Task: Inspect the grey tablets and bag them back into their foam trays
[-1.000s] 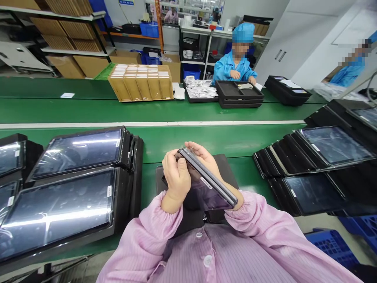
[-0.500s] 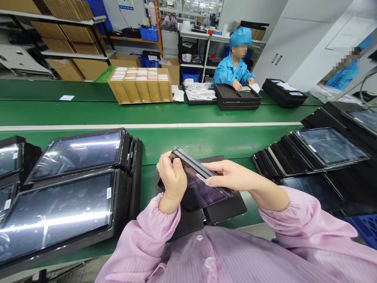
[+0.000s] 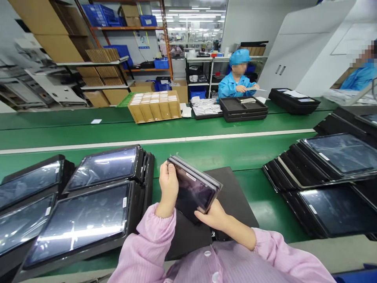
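Dark-screened slabs in hand, off the bench, with others laid out on both sides

The long green work surface [image 3: 200,151] carries the most finished-looking part of the work: on the left, glossy, flat, dark-screened tablets [image 3: 79,220] lie face up in thick black trays; on the right, similar screens top a leaning pile of thin black pieces [image 3: 341,153]. Whether either group is complete, I cannot tell

Nearest the body, flat matte-black rectangular pieces [image 3: 235,196] lie on the bench. Above them, the slim, grey-edged stack of dark-screened slabs [image 3: 194,186] is tilted in the air, neither set down nor seated in a tray

The left hand [image 3: 169,186] closes narrowly on its upper left corner, thumb over the screen side. The right hand [image 3: 216,215] is at the lower right corner, thumb spread; its fingers are partly hidden, so I cannot tell whether it clasps or only supports

Smallest, a white label [image 3: 191,177] sits along the upper edge of the front screen
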A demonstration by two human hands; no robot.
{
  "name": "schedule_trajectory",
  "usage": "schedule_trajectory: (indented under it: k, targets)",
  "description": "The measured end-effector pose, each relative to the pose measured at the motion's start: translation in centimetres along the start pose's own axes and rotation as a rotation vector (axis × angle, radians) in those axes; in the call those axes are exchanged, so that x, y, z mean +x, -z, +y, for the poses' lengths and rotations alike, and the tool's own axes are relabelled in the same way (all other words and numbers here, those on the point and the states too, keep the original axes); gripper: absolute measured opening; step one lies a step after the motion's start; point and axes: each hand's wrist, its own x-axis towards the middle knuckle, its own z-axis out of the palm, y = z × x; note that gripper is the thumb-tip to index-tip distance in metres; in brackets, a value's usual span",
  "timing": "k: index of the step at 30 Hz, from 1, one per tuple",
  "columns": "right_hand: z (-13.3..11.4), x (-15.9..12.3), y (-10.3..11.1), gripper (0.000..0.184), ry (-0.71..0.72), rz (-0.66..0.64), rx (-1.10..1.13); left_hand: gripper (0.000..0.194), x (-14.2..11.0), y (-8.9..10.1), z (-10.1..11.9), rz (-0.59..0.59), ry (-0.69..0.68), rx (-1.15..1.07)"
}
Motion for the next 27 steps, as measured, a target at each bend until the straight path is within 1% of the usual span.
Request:
schedule_trajectory:
  k: [1,2,4,5,6,8,10,11,14,18,23,27]
  targets:
    - [-0.6,-0.2,0.0,0.022,0.000,0.037,-0.021,0.034,-0.2,0.3,-0.1,-0.029,0.073,-0.047]
    - [-1.4,-0.3,0.4,0.018,-0.007,0.068,-0.025,0.032,-0.6,0.6,-0.2,-0.046,0.178,-0.090]
    - [-3.5,-0.8,2.2,0.006,-0.012,0.100,-0.038,0.031,-2.2,1.0,-0.3,-0.049,0.403,-0.136]
    - [-4.6,-1.2,3.2,0.005,0.014,0.093,-0.057,0.033,-3.4,1.0,-0.2,-0.044,0.507,-0.145]
    - [-5.7,-1.6,4.2,0.009,0.067,0.068,-0.078,0.036,-4.6,1.0,-0.1,-0.036,0.599,-0.162]
    - [-7.6,-2.6,5.6,0.017,0.234,-0.002,-0.114,0.043,-7.1,0.7,0.6,-0.043,0.761,-0.255]
    - [-8.8,-3.6,6.4,0.024,0.388,-0.041,-0.132,0.047,-9.1,0.3,1.6,-0.068,0.909,-0.422]
    - [-9.1,-4.0,6.6,0.026,0.433,-0.043,-0.135,0.049,-9.8,0.2,2.0,-0.077,0.945,-0.496]
    - [-9.4,-5.1,6.7,0.030,0.489,-0.022,-0.147,0.053,-11.0,-0.1,2.7,-0.076,0.934,-0.574]
    - [-9.3,-5.8,6.9,0.035,0.528,-0.005,-0.159,0.058,-11.8,-0.1,2.3,-0.095,0.894,-0.575]
    - [-9.3,-6.4,7.2,0.039,0.535,0.013,-0.202,0.055,-12.7,-0.2,2.0,-0.131,0.897,-0.599]
    - [-9.2,-6.6,7.3,0.041,0.534,0.032,-0.210,0.052,-13.0,-0.5,2.4,-0.119,0.900,-0.605]
